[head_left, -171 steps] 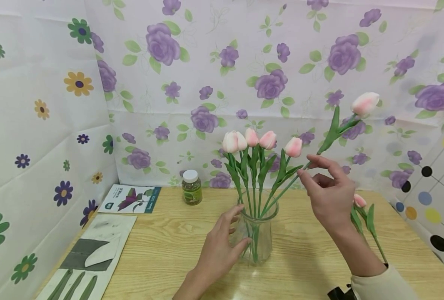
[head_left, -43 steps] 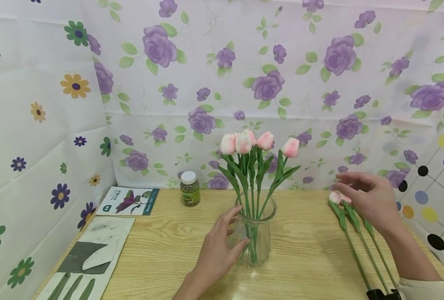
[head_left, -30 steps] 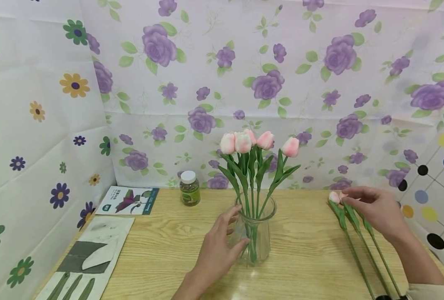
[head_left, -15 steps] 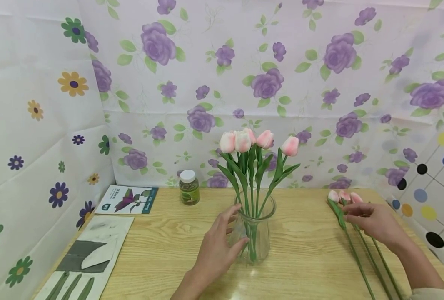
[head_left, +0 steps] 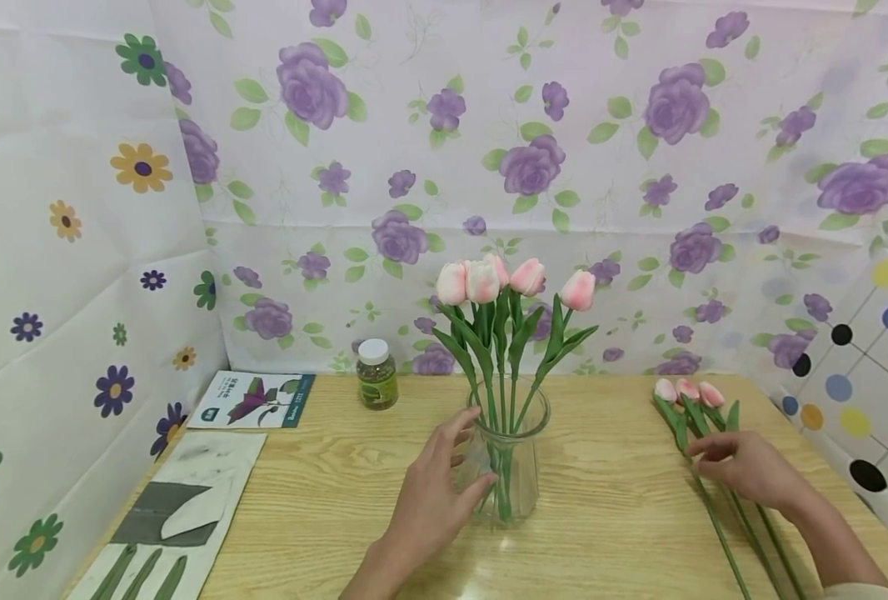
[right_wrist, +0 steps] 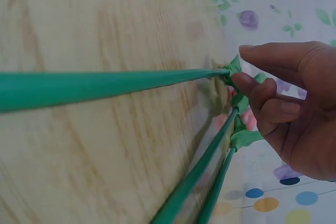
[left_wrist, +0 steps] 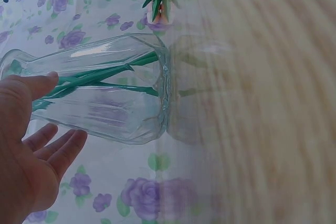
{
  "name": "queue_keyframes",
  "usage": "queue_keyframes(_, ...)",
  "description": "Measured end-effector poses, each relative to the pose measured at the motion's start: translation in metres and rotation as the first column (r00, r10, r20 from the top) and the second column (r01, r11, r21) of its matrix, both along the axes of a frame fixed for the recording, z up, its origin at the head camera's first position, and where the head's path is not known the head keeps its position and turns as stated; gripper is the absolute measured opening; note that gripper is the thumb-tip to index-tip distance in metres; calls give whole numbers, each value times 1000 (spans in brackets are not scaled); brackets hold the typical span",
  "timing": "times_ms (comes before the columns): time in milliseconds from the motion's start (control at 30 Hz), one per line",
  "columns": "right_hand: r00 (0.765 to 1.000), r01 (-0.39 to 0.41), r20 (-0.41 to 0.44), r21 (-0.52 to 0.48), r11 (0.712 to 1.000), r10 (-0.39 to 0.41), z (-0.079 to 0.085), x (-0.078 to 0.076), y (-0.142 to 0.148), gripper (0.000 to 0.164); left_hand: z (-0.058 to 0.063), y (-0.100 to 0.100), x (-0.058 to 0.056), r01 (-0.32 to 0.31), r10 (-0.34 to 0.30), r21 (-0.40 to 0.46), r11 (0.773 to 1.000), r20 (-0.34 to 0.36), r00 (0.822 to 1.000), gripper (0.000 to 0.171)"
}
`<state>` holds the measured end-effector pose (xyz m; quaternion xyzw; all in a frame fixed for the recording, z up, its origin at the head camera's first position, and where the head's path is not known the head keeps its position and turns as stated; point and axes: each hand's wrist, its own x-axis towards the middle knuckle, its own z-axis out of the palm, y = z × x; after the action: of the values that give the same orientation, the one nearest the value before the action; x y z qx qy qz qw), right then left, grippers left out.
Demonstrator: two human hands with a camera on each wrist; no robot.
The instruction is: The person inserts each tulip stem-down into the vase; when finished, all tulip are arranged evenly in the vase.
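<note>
Fingers (left_wrist: 69, 149) of the left hand (head_left: 431, 485) are spread and loosely bent at the side of the glass vase (head_left: 526, 486), thumb well apart from them; how firmly they touch it cannot be told. On the right hand (head_left: 759, 471), thumb and finger stand slightly parted about the leftmost loose tulip (right_wrist: 105, 87), contact unclear. Three such tulips lie on the desk (head_left: 316, 508), right of the upright vase, which holds a bunch of tulips (head_left: 501, 327).

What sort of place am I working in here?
Probably a small staged work booth: a wood-grain table, a purple-rose-print sheet behind it, and a daisy-print sheet along the left side. The wider room isn't visible.
</note>
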<state>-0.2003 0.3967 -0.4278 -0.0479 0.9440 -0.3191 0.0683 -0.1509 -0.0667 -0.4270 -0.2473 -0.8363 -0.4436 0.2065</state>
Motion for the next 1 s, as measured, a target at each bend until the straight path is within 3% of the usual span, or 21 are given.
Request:
queue_keyframes(300, 1000, -23, 12, 64, 998, 22, -9, -5, -2, 23, 0, 1, 0, -3, 3, 8, 1000, -8, 1000, 92)
queue_keyframes(733, 998, -31, 62, -16, 999, 32, -12, -2, -3, 19, 0, 0, 1, -4, 4, 4, 1000, -5, 1000, 90)
queue_keyframes(1000, 997, -56, 50, -3, 998, 56, -14, -4, -7, 14, -1, 0, 0, -8, 8, -7, 1000, 2, 1000, 92)
